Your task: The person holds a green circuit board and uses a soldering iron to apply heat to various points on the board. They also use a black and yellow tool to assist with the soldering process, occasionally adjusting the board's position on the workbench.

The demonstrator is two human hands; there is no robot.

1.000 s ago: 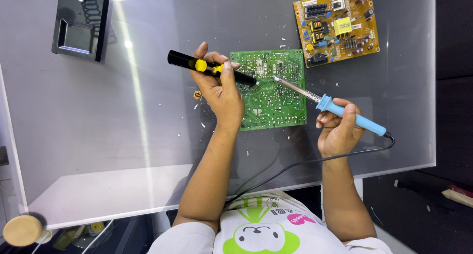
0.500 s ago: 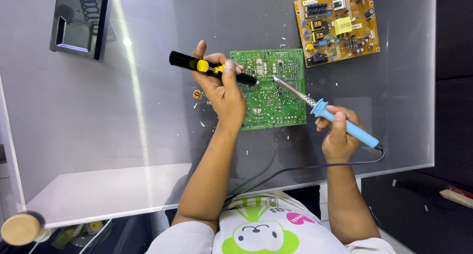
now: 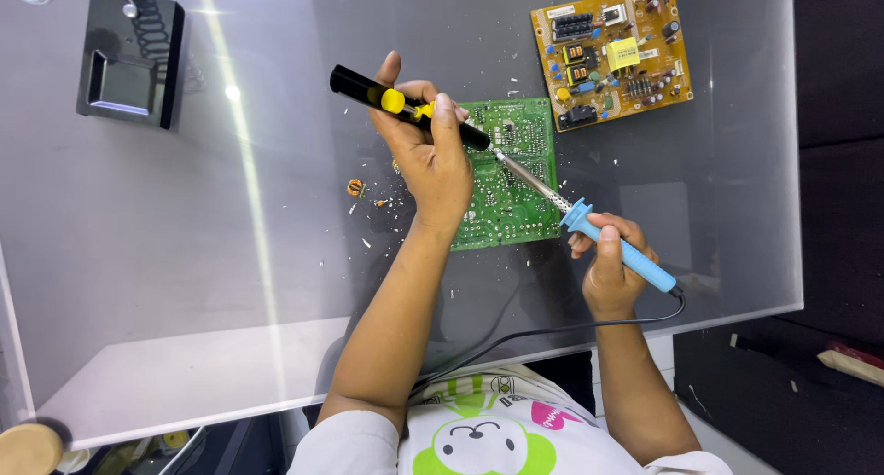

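Note:
My left hand [image 3: 431,157] grips a black and yellow desoldering pump [image 3: 402,104], its tip resting on a green circuit board [image 3: 511,182] that lies solder side up on the clear acrylic sheet [image 3: 230,254]. My right hand [image 3: 610,259] holds a soldering iron [image 3: 599,236] by its blue handle. The iron's metal tip touches the board right next to the pump's nozzle. My left hand covers the board's left part.
A yellow circuit board [image 3: 612,56] with components lies at the back right. A black soldering iron stand [image 3: 129,65] with a coil sits at the back left. Small loose parts and solder bits [image 3: 359,191] lie left of my hand. The iron's black cord [image 3: 534,332] trails toward me.
The soldering iron's handle has swung down and closer to me, with its tip staying on the board. My left hand and the pump have barely moved.

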